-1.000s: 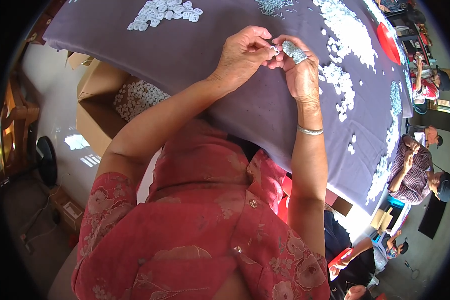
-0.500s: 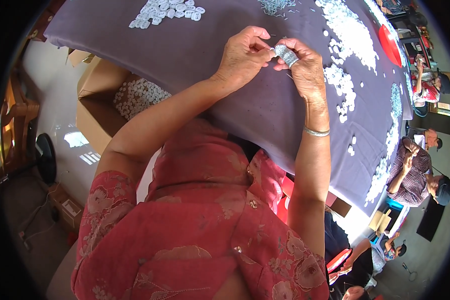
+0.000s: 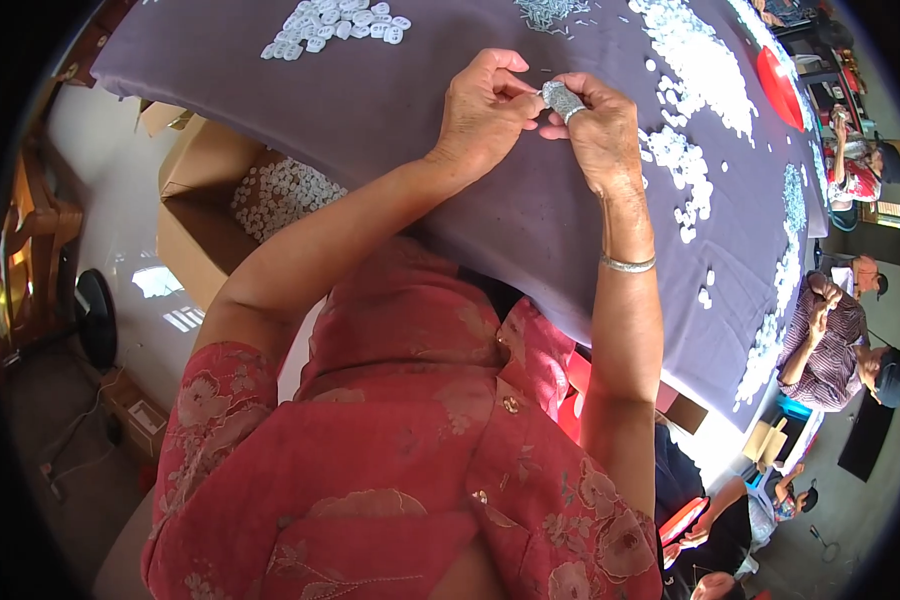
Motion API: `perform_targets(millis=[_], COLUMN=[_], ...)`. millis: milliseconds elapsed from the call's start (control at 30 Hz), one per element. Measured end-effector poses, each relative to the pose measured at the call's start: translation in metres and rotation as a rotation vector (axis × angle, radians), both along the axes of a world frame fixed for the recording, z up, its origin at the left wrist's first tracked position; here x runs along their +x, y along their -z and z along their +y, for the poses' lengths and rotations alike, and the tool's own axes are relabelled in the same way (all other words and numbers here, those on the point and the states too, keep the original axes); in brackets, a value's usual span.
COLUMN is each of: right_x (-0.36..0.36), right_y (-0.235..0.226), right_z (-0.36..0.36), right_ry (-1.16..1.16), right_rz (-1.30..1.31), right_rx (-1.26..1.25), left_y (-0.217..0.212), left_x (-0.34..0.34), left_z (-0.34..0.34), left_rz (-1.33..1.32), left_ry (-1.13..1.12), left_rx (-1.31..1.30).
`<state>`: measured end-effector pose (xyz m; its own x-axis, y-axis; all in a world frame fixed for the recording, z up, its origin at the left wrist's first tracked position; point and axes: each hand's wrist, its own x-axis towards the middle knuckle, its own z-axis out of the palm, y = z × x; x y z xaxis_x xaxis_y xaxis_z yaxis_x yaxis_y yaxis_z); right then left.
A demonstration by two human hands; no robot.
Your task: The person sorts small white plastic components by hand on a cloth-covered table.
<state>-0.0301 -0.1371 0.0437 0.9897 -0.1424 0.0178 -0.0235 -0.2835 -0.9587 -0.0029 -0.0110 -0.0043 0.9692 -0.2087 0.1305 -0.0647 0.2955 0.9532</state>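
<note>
Both of my hands meet above the far middle of a purple-grey cloth-covered table. My left hand is closed in a pinch, and a tiny pale piece barely shows at its fingertips. Those fingertips touch the end of a silvery-grey speckled piece at my right hand. My right thumb and fingers curl around that piece; whether it is held or wrapped round a finger I cannot tell. Small white plastic parts lie loose just right of my right hand.
A larger heap of white parts, a red dish and thin grey-green pins lie farther off. Flat white pieces sit at the far left. An open cardboard box of white parts stands left. Other people sit at right.
Both hands have shifted slightly left, and the speckled piece has tilted a little. The left fingertips stay pinched at its end.
</note>
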Motion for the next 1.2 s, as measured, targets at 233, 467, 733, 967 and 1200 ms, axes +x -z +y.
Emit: perform_targets(millis=[233, 467, 733, 967, 1200], right_x=[0.0, 0.002, 0.001, 0.0, -0.001], right_y=[0.002, 0.005, 0.003, 0.006, 0.01], right_z=[-0.001, -0.005, -0.005, -0.007, -0.008], right_ry=[-0.014, 0.023, 0.031, 0.018, -0.049], right_rz=[-0.021, 0.002, -0.007, -0.021, -0.134], right_rx=[0.019, 0.203, 0.213, 0.154, 0.065], left_y=[0.002, 0.002, 0.001, -0.002, -0.001], left_x=[0.002, 0.002, 0.002, 0.0, 0.0], left_z=[0.003, 0.003, 0.005, 0.005, 0.005], left_rz=[-0.032, -0.057, -0.074, -0.045, -0.038], left_ry=[0.026, 0.054, 0.074, 0.083, 0.07], left_rx=[-0.041, -0.037, -0.009, 0.023, 0.001])
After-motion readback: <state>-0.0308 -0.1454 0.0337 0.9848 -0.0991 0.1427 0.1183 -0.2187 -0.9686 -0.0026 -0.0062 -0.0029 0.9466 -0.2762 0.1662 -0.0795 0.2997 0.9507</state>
